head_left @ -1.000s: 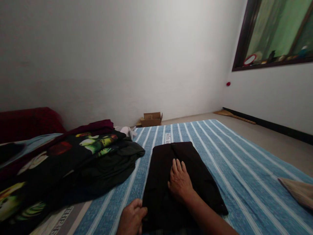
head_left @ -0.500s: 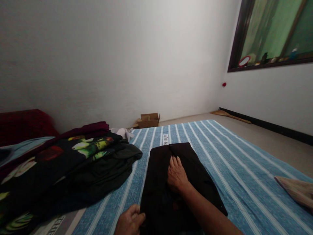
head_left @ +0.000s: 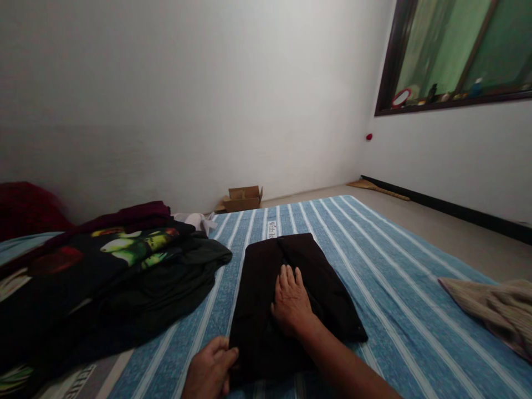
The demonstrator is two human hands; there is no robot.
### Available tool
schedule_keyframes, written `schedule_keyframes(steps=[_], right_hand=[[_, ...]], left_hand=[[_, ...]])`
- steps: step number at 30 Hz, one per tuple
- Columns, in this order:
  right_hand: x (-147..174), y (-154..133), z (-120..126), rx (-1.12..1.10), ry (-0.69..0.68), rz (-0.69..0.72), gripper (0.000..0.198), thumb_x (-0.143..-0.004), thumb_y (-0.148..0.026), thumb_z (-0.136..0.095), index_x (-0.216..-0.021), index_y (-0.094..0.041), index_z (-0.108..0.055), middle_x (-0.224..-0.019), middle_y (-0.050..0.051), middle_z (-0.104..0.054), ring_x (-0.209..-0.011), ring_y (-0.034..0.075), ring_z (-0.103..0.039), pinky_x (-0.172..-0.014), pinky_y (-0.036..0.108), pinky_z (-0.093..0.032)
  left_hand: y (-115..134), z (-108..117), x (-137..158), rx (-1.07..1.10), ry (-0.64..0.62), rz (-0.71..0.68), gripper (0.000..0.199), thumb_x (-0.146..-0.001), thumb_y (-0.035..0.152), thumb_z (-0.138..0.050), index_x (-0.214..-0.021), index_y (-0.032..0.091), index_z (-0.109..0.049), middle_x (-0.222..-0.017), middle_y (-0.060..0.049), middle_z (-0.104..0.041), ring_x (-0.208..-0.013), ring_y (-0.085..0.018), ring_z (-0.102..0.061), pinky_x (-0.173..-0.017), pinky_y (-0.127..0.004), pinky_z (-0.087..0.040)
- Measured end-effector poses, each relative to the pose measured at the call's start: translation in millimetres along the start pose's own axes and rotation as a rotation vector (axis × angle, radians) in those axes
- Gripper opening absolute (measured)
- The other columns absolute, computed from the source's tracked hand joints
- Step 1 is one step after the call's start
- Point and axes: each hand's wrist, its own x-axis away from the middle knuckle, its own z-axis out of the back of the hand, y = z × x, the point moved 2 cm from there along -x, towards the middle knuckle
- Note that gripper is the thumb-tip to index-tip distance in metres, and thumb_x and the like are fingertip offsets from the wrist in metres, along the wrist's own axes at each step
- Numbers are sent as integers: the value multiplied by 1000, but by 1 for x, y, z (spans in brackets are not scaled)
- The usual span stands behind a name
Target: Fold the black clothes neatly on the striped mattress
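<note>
A folded black garment (head_left: 257, 288) lies flat on the blue-and-white striped bedspread (head_left: 399, 310); its exact kind cannot be made out. My right hand (head_left: 291, 299) rests palm down on its middle, fingers stretched toward the far edge. At the near left corner, my left hand (head_left: 213, 366) pinches the garment's edge between thumb and fingers. A fold line runs from the far edge down to my right fingertips. My right forearm covers part of the near right side.
Left of the garment lies a heap of dark clothes (head_left: 166, 282), one with a colourful print. A beige striped cloth (head_left: 494, 305) sits at the right edge. Beyond the bed are a cardboard box (head_left: 245, 198), a wall (head_left: 208, 100) and a broom-like object (head_left: 382, 188).
The view has turned slightly right and down, so everything sits further left and higher. My right hand has slid a little toward me on the garment. My left hand keeps its pinch.
</note>
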Motion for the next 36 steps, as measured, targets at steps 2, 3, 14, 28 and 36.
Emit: schedule_keyframes(steps=[2,3,14,28,36], right_hand=[[8,-1,-1,-39,-6,-13,70,-84,-40,-45,-136,4,-30,-144,27,-18,-134,35,-9,-108,49,-4],[11,-2,-1,-58,-14,-18,70,-85,-41,-45,-137,4,-29,-144,26,-16,-134,35,-8,-109,48,-4],[47,-7,3,-179,-70,-80,70,-86,-51,-39,-139,-7,-30,-147,18,-16,-135,31,-9,-108,47,-10],[135,26,47,-342,358,-103,35,-91,-25,-30,-90,-23,-65,-96,7,-65,-93,18,-59,-84,30,-44],[170,111,29,-462,284,-564,33,-85,-36,-39,-92,-22,-68,-93,5,-70,-86,22,-64,-76,31,-47]], left_hand=[[4,-1,1,16,8,3,24,-60,42,-54,-63,19,-53,-40,4,-50,-31,-9,-37,-38,-21,-24],[6,-1,1,25,9,6,25,-59,42,-54,-65,18,-55,-42,4,-53,-31,-9,-37,-38,-21,-24],[7,-3,3,25,108,0,34,-53,47,-58,-68,17,-55,-43,3,-55,-32,-11,-42,-37,-22,-29],[15,14,6,-209,266,-9,29,-53,36,-59,-76,21,-52,-61,-2,-62,-60,-23,-61,-60,-32,-44],[92,-48,27,-317,172,-485,23,-74,32,-49,-90,20,-62,-99,-6,-65,-91,-22,-61,-84,-31,-45]])
